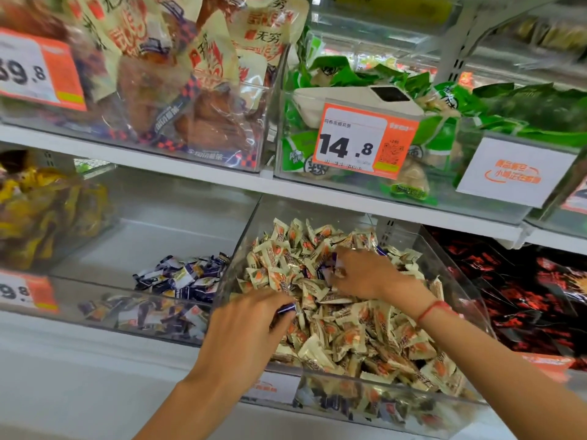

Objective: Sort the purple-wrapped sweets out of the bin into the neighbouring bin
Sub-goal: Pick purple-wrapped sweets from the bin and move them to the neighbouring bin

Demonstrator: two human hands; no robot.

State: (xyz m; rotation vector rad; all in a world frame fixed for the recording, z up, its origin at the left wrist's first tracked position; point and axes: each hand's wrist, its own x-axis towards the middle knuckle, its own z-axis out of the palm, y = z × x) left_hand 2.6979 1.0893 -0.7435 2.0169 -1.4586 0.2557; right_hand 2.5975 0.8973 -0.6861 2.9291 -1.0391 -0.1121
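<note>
Two clear plastic bins sit side by side on the white shelf (190,173): the right-hand clear bin (457,271), heaped with cream-wrapped sweets (349,331), and the neighbouring clear bin (178,201) at its nine o'clock, holding a small heap of purple-wrapped sweets (184,274) toward its right wall.

I judge I'm mid-sort, at the picking step. My left hand (251,322) is at the seven o'clock edge of the cream heap, fingers curled and pinching a purple-wrapped sweet (287,308) at the fingertips. My right hand (365,274) is deeper, near the heap's centre toward twelve o'clock, fingers curled down into the pile around what looks like another purple wrapper (330,265) at its nine o'clock side; whether it truly grips that one I can't tell.

Next, I'd carry the left hand's sweet over the dividing wall toward nine o'clock and drop it on the purple heap, lifting high enough to clear the rim. More purple slivers show among the cream sweets near the right hand, so plenty of sorting looks left.
</note>
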